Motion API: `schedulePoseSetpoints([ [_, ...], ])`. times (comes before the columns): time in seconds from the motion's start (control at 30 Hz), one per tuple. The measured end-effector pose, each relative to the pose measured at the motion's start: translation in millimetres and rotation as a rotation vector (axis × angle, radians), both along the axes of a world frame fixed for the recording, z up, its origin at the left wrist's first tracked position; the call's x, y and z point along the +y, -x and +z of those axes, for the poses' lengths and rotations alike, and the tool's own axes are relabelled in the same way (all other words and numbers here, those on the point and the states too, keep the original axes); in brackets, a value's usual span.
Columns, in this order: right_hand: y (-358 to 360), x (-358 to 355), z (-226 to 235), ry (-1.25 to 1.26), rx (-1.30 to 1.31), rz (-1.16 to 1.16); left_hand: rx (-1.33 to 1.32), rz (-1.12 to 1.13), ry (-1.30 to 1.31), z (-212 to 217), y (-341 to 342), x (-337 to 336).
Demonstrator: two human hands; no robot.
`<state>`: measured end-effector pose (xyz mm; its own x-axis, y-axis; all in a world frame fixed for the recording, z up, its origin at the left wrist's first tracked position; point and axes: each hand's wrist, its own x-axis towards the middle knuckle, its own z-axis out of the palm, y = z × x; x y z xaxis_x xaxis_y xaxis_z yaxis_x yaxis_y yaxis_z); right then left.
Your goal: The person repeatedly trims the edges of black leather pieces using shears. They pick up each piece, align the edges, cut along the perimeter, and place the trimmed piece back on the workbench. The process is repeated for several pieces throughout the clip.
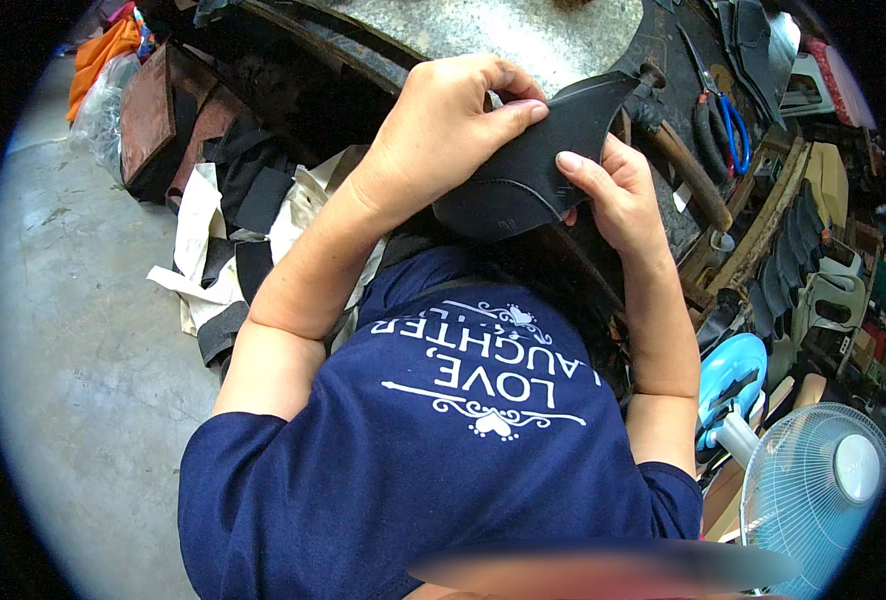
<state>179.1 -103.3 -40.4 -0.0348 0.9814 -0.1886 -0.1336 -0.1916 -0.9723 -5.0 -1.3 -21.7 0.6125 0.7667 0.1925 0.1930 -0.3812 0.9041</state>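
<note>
A black shoe upper (508, 185), curved and with a stitched seam across it, is held up between my two hands over the near edge of the workbench. My left hand (453, 125) pinches its upper edge between thumb and fingers. On the other side, my right hand (618, 200) grips the edge, thumb on the front face and fingers mostly hidden behind. Just beyond the piece's far right corner lies a hammer (688, 175) with a wooden handle.
Blue-handled scissors (733, 135) lie on the dark bench, by a pale round slab (523, 35). Fabric and black scraps (218, 255) heap at the left, beside brown boards (153, 115). A fan (813, 490) stands at the lower right, with several black pieces (793, 250) racked above.
</note>
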Motion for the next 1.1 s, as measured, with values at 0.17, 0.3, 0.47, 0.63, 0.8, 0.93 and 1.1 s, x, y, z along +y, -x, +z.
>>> schedulePoseSetpoints([
  [0.17, 2, -3, -1, -0.051, -0.054, 0.026, 0.055, -0.113, 0.090, -1, 2, 9],
  [0.3, 3, -4, -5, -0.098, 0.006, -0.028, -0.039, -0.176, 0.166, -4, -2, 8],
  [0.47, 6, -3, -8, -0.103, -0.072, -0.092, -0.059, 0.005, -0.239, -3, -9, -5],
  [0.63, 6, -4, -5, -0.071, -0.143, -0.033, -0.023, 0.033, -0.334, 0, -12, -6],
  [0.8, 5, -4, -6, -0.117, -0.028, -0.042, -0.150, -0.078, 0.081, -6, -15, -1],
  [0.93, 10, -3, -10, -0.191, -0.120, -0.120, -0.249, -0.155, 0.348, -9, -16, 1],
  [1.1, 12, -2, -11, -0.215, -0.175, -0.127, -0.178, -0.102, 0.012, -5, -16, 1],
])
